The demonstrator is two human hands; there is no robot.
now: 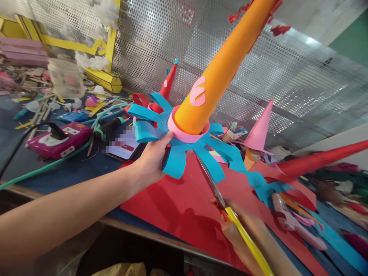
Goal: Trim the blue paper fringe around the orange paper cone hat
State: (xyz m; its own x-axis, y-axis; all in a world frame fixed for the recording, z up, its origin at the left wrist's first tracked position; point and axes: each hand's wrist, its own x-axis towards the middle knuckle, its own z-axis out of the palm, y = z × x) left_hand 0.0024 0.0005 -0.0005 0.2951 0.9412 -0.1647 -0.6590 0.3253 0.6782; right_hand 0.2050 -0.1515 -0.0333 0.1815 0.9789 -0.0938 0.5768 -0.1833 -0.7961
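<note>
My left hand (pixel 152 159) is closed on the base of an orange paper cone (pixel 218 73), its thumb against the pink paper band (pixel 188 134). Blue paper loops (pixel 175 161) spread out all round that band, and a pink cut-out shape (pixel 197 92) sits on the cone's side. My right hand (pixel 241 226) grips scissors with a yellow handle (pixel 244 234) and some red near the pivot. Their blades (pixel 211 182) point up at the loops below the band; I cannot tell whether the tips touch the paper. Large red paper (pixel 172 203) lies underneath.
Behind stand a red cone (pixel 168 86) and a pink cone (pixel 261 128). At right are another red cone (pixel 322 159) and a pink glue gun (pixel 296 222). A purple power strip (pixel 60 140), a phone (pixel 123 143), a jar (pixel 66 78) and paper scraps fill the left.
</note>
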